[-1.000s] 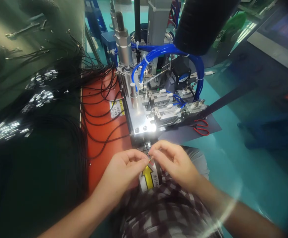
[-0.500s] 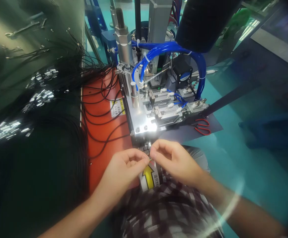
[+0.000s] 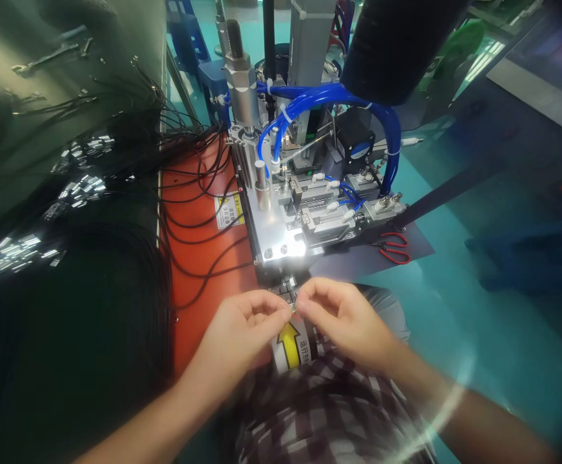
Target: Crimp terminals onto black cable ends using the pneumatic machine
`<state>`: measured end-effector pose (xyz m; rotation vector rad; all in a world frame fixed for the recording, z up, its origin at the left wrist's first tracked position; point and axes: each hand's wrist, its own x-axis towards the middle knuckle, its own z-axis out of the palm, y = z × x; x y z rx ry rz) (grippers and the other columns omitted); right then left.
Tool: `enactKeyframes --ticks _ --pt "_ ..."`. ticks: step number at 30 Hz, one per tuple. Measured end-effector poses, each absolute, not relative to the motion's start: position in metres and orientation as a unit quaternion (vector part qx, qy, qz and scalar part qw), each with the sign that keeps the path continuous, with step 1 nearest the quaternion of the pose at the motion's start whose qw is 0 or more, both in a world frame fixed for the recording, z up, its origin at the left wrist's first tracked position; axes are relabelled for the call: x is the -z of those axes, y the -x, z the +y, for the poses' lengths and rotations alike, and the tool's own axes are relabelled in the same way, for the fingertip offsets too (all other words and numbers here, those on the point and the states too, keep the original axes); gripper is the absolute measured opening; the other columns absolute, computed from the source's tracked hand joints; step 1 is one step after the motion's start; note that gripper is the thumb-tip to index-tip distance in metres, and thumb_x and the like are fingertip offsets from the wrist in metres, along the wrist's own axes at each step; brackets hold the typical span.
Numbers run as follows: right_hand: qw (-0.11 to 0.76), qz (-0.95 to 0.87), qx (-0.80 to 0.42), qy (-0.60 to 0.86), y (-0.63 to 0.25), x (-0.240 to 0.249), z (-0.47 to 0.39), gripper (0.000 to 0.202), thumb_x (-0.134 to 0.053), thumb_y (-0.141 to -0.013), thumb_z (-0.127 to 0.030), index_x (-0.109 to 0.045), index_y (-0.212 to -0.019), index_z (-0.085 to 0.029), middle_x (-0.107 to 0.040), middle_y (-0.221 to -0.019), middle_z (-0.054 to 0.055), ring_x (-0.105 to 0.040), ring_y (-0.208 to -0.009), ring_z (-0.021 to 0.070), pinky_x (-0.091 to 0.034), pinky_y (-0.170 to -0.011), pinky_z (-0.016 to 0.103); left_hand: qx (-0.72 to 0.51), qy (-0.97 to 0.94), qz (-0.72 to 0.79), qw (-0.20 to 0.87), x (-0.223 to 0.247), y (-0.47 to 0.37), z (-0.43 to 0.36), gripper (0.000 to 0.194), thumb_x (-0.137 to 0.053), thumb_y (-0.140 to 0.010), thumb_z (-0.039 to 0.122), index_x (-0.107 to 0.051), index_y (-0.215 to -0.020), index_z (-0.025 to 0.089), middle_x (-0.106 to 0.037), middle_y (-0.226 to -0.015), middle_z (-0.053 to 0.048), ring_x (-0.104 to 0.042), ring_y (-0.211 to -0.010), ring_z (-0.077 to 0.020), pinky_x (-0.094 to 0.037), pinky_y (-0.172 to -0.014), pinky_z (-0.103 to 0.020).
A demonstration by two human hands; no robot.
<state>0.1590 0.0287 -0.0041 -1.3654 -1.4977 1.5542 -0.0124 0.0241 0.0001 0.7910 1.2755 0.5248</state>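
A small thin piece (image 3: 293, 309) is held low at the middle of the view, in front of the machine and just above a yellow arrow label (image 3: 289, 345); its exact shape is too small to be made out.

At the far left, an open-end wrench (image 3: 44, 61) is seen lying on a dark green tabletop (image 3: 68, 380). Below it, a large bundle of black cables (image 3: 153, 270) is spread, with bright metallic cable ends (image 3: 85, 187) gathered in clusters. Several of the cables are looped over the tabletop's edge and across an orange-red panel (image 3: 203, 258), to which a yellow-and-white warning label (image 3: 229, 210) is fixed.

By the left hand (image 3: 242, 328), the small thin piece is pinched between thumb and forefinger, with the other fingers curled in.

Beyond the hands, a metal machine (image 3: 305, 200) is set, with an upright cylinder (image 3: 242, 93) at its left and thick blue air tubes (image 3: 329, 96) arched over its top. The arrow label, printed with Chinese characters, is partly overlapped by the checked shirt (image 3: 329, 419).

The right hand (image 3: 348, 322) is brought close beside the left, with thumb and forefinger drawn together at the piece's right end; whether the piece is gripped by them cannot be told.

Farther right, red-handled snips (image 3: 396, 248) are laid on a grey sheet (image 3: 419, 245), above a teal floor (image 3: 445, 303).
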Motion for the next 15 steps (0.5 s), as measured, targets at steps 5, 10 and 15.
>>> enactKeyframes --ticks 5,10,15 --pt "0.280 -0.574 -0.573 0.514 -0.1597 0.0038 0.0291 0.014 -0.055 -0.088 -0.019 -0.058 -0.075 -0.017 -0.057 -0.068 -0.002 -0.049 -0.063 0.0112 -0.039 -0.058 0.023 -0.233 -0.364 0.570 0.698 -0.0006 0.0138 0.0250 0.026 -0.070 -0.069 0.042 -0.062 -0.067 0.017 -0.025 -0.040 0.013 -0.016 -0.037 -0.0043 -0.018 -0.037 -0.017" --pt "0.277 -0.577 -0.566 0.519 -0.1625 0.0022 0.0340 0.009 -0.058 -0.088 -0.024 -0.065 -0.086 -0.019 -0.064 -0.080 0.000 -0.053 -0.067 0.0123 -0.041 -0.060 0.024 -0.228 -0.359 0.570 0.703 0.0007 0.0147 0.0246 0.025 -0.070 -0.070 0.041 -0.062 -0.070 0.017 -0.029 -0.042 0.012 -0.017 -0.038 -0.0041 -0.016 -0.037 -0.017" --pt "0.276 -0.573 -0.593 0.493 -0.1603 0.0032 0.0351 0.010 -0.059 -0.087 -0.024 -0.064 -0.080 -0.017 -0.062 -0.073 0.000 -0.052 -0.064 0.0122 -0.040 -0.057 0.023 -0.229 -0.353 0.570 0.705 0.0002 0.0140 0.0228 0.025 -0.071 -0.070 0.041 -0.060 -0.068 0.018 -0.022 -0.040 0.014 -0.016 -0.037 -0.0043 -0.020 -0.035 -0.016"
